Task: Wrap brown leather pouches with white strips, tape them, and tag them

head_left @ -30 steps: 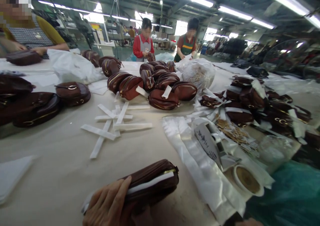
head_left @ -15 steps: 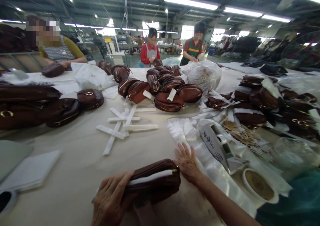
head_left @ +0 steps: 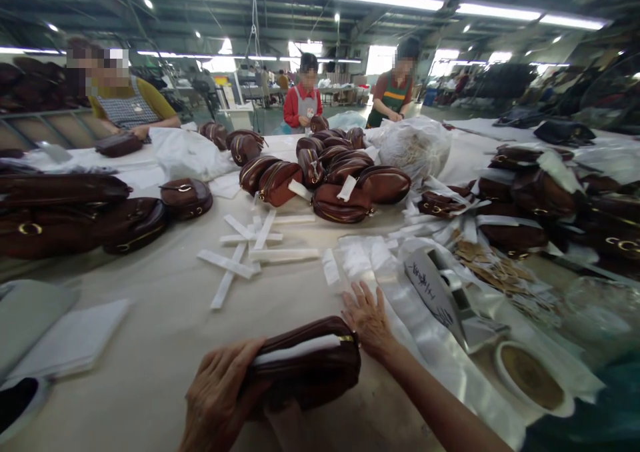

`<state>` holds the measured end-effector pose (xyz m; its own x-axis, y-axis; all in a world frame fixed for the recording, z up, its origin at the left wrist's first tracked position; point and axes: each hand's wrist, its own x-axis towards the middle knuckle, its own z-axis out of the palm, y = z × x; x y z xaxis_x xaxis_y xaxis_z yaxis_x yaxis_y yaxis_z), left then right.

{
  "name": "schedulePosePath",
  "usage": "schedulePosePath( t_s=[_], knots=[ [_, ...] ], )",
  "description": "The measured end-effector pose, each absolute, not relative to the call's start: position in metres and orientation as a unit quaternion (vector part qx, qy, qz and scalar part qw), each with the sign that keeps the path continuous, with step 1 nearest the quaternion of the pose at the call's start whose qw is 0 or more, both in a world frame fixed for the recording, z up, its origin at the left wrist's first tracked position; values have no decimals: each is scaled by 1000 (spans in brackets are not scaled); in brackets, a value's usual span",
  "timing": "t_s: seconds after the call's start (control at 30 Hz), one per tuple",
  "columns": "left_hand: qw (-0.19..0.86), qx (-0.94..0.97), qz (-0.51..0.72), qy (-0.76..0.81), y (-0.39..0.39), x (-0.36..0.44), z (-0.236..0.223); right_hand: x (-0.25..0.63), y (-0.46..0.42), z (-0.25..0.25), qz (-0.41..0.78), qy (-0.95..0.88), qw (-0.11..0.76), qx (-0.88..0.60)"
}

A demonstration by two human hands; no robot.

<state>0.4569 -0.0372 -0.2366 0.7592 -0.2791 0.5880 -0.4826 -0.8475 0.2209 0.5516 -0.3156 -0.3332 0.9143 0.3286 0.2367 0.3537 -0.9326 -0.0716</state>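
My left hand (head_left: 220,385) is closed around the left end of a dark brown leather bag (head_left: 320,379) at the table's front. A white strip (head_left: 300,350) lies along the bag's zipper opening, and a bit of gold zipper shows at its right end. Beyond the bag's right end, my right hand (head_left: 367,319) has its fingers spread, palm down, low over the table. Just past its fingertips lies a small white piece (head_left: 330,267), to the left of several similar white pieces (head_left: 357,257). Whether the fingers touch one, I cannot tell.
White strips (head_left: 235,272) lie crossed mid-table, with brown bags (head_left: 343,204) behind them. More bags are piled left and right. A tape dispenser (head_left: 440,299), a tape roll (head_left: 533,379) and clear plastic sheets are on my right. Three people work across the table.
A small white piece now lies apart, left of the other pieces. My right hand has shifted slightly left. My left hand still holds the bag, and the view has turned slightly.
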Motion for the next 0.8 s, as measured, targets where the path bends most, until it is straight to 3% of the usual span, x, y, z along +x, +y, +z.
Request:
schedulePosePath(
  t_s=[0.23,0.43,0.57,0.8],
  knots=[
    [280,931,212,-94,-22,458,-231,533,-346,-313,-102,-250,111,-956],
    [516,851,8,99,2,504,-217,512,-399,-294,-54,-323,97,-940],
    [649,738,-112,147,5,535,-211,496,-385,-297,-21,-343,92,-935],
    [643,711,-270,87,-39,562,-198,453,-309,-332,-49,-312,115,-942]
  ],
)
